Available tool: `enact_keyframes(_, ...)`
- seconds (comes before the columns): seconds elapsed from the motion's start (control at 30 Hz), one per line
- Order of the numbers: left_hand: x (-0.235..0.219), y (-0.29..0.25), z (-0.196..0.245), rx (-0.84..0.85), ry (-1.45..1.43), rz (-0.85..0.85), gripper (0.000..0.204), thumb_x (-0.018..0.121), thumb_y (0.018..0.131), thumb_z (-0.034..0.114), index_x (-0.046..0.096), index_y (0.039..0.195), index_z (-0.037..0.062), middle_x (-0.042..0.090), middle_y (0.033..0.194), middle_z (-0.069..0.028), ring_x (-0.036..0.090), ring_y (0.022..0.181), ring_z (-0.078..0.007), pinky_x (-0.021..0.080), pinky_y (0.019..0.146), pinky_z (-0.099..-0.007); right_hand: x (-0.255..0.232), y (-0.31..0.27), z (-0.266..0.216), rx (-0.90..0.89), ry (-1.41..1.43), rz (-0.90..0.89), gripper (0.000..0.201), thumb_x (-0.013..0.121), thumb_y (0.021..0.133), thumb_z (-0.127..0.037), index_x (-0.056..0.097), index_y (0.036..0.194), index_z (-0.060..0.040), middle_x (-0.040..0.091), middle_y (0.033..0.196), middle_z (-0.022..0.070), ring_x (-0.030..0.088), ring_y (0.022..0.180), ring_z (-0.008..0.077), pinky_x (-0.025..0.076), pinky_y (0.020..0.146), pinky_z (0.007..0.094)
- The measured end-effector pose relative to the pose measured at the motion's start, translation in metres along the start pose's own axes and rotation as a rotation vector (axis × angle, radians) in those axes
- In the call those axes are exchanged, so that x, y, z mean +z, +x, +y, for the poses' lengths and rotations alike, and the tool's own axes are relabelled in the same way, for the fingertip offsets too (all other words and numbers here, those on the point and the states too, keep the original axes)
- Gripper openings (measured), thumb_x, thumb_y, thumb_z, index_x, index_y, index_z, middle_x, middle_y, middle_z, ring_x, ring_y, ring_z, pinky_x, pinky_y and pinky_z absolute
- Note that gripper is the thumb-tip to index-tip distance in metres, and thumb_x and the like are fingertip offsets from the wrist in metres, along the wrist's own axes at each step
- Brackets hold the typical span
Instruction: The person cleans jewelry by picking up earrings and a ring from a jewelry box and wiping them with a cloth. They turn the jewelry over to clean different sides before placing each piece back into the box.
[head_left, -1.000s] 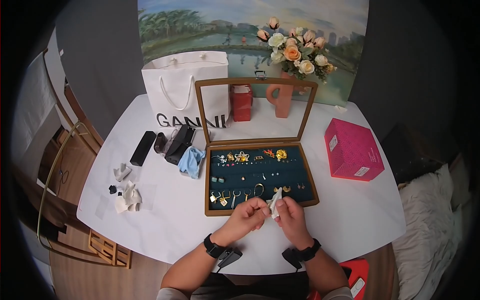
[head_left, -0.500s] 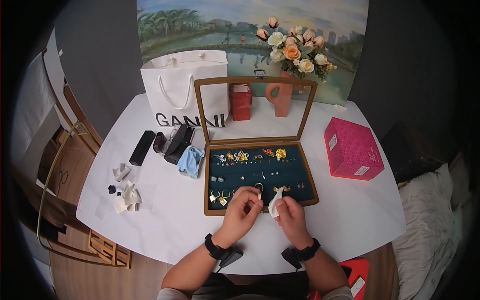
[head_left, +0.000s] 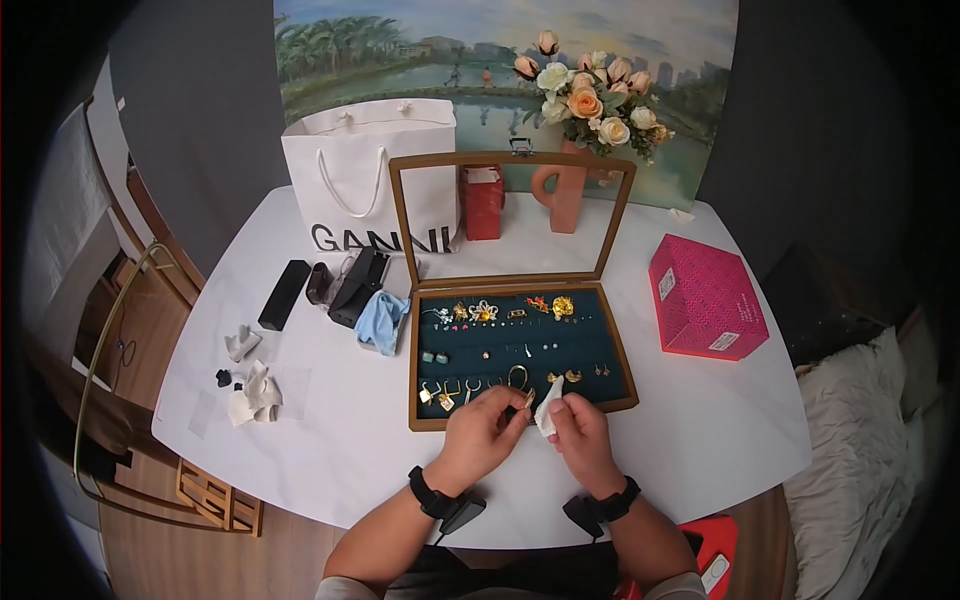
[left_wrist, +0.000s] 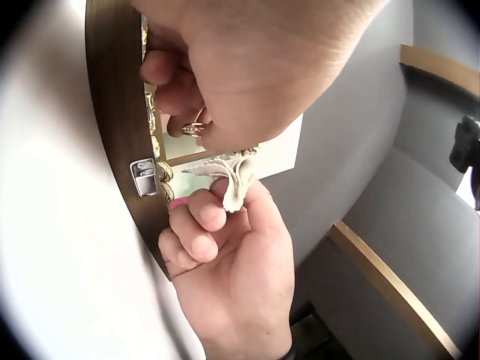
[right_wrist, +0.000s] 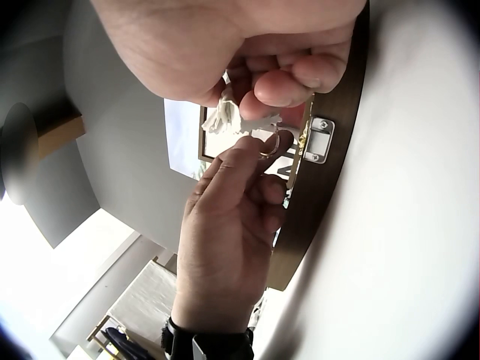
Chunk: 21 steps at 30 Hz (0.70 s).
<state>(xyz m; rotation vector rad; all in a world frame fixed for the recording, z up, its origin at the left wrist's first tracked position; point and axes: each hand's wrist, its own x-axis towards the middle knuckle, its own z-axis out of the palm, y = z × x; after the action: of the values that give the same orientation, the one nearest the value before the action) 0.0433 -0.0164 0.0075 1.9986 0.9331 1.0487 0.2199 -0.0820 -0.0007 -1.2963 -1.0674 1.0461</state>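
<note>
Between thumb and forefinger my left hand (head_left: 478, 435) pinches a small gold ring (left_wrist: 193, 129), which shows also as a thin hoop in the right wrist view. My right hand (head_left: 588, 440) grips a folded white cloth (head_left: 548, 408), its loose end sticking up beside the ring. Both hands are over the front edge of an open wooden jewelry box (head_left: 421, 360). Rows of earrings, brooches and a gold bangle (head_left: 517, 376) lie on its dark green lining. The left hand hides part of the front row.
Behind stand a white paper bag (head_left: 345, 180), a red box (head_left: 483, 205) and a pink vase (head_left: 567, 200) with flowers. A magenta box (head_left: 706, 298) is at right. Black cases (head_left: 285, 295), a blue cloth (head_left: 381, 322) and crumpled cloth (head_left: 257, 394) lie at left.
The left hand drew back from the cloth, uncovering the piece in its fingers, then tilted it slightly toward the cloth. The right hand has barely moved.
</note>
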Motion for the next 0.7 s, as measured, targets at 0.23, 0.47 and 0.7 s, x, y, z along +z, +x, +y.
enact_keyframes(0.23, -0.0022, 0.0005, 0.0048, 0.001, 0.042, -0.032, 0.014, 0.074, 0.091, 0.013, 0.068, 0.100, 0.0051, 0.071, 0.095, -0.0085, 0.067, 0.064, -0.0229, 0.053, 0.059, -0.0347, 0.0001, 0.0009, 0.0012, -0.025, -0.015, -0.008, 0.028, 0.057, 0.109, -0.025, 0.060, 0.090, -0.0043, 0.060, 0.078, -0.0021, 0.055, 0.067, 0.0033, 0.046, 0.060, 0.0208)
enact_keyframes(0.47, -0.0029, 0.0003, 0.0053, -0.002, 0.046, -0.043, 0.013, 0.074, 0.091, 0.013, 0.069, 0.100, 0.0053, 0.070, 0.094, -0.0083, 0.067, 0.064, -0.0233, 0.053, 0.059, -0.0349, 0.0020, 0.0008, 0.0013, -0.048, -0.018, -0.007, 0.029, 0.056, 0.109, -0.029, 0.058, 0.089, -0.0071, 0.058, 0.075, -0.0029, 0.052, 0.063, 0.0020, 0.041, 0.055, 0.0190)
enact_keyframes(0.7, -0.0026, 0.0005, 0.0043, 0.006, 0.050, -0.042, 0.013, 0.074, 0.091, 0.013, 0.068, 0.100, 0.0057, 0.070, 0.093, -0.0080, 0.067, 0.064, -0.0233, 0.052, 0.059, -0.0351, 0.0027, 0.0006, -0.0008, -0.038, -0.025, -0.002, 0.029, 0.057, 0.109, -0.028, 0.059, 0.090, -0.0064, 0.059, 0.075, -0.0026, 0.053, 0.063, 0.0021, 0.041, 0.055, 0.0188)
